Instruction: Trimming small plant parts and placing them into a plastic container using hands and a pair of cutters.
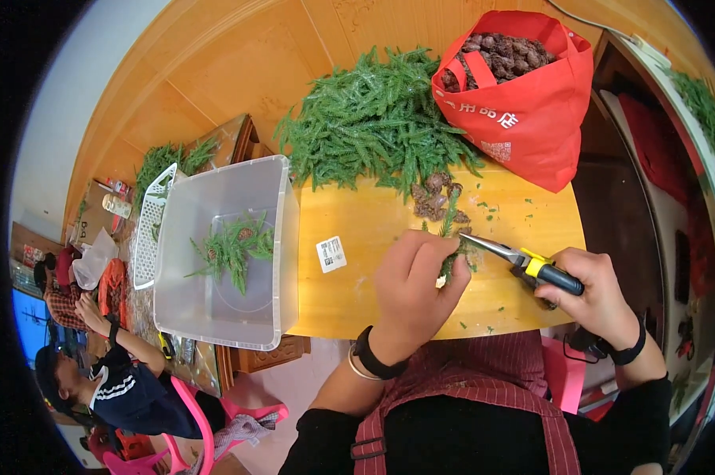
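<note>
My left hand (421, 281) is closed on a green artificial pine sprig (450, 214), pinching its lower stem over the wooden table (357, 293). In my right hand (595, 289) are long-nose pliers (524, 260) with black and yellow handles. Their metal tips point left and lie against or just beside the sprig, close to my left fingers; whether they grip it I cannot tell. A small heap of brown pine cones (433, 198) lies just beyond the sprig. More cones sit partly hidden under the pliers and my right hand.
A large pile of green sprigs (373, 119) covers the table's far side. Behind it to the right stands a red bag (524, 119) full of pine cones. At left, a clear plastic bin (282, 198) holds finished-looking sprigs (239, 245) with cones. A co-worker (128, 372) sits further left.
</note>
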`<state>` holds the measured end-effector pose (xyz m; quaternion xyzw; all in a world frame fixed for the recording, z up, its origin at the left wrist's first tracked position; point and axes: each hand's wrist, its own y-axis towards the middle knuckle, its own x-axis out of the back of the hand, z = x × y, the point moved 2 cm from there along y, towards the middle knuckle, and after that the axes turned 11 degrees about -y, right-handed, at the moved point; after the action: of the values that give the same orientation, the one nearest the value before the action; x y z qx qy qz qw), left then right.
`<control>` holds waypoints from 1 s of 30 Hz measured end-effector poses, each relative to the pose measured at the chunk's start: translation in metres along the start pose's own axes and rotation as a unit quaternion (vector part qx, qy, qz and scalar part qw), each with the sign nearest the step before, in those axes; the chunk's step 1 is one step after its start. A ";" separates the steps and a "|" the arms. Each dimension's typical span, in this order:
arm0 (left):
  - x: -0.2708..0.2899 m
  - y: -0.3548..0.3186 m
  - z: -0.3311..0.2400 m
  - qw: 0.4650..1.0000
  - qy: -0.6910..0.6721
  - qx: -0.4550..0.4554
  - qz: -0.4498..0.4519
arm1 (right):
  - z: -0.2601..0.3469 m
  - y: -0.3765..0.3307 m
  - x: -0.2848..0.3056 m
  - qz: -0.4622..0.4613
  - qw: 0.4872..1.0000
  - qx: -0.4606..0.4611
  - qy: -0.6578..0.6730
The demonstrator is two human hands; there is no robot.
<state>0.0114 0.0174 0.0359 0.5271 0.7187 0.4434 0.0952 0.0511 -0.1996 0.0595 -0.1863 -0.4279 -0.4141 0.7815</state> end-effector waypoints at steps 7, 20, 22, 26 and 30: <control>0.006 -0.006 0.015 0.856 -0.372 0.358 0.041 | -0.008 0.006 0.000 -0.030 0.994 0.108 0.010; -0.001 -0.010 0.026 0.655 -0.601 0.452 0.078 | -0.015 0.010 -0.005 -0.058 0.988 0.141 0.002; 0.000 0.000 0.015 0.741 -0.515 0.427 0.053 | -0.013 0.008 -0.003 -0.070 0.988 0.136 -0.021; 0.001 0.004 0.002 0.998 0.012 0.057 0.004 | -0.004 0.002 -0.002 -0.001 1.000 0.003 -0.005; 0.002 0.008 0.007 0.989 -0.097 0.108 -0.007 | 0.002 0.004 0.000 -0.006 0.999 0.002 0.043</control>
<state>0.0201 0.0236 0.0381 0.5698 0.7534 0.3093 0.1097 0.0530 -0.1963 0.0606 -0.1644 -0.3955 -0.4255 0.7972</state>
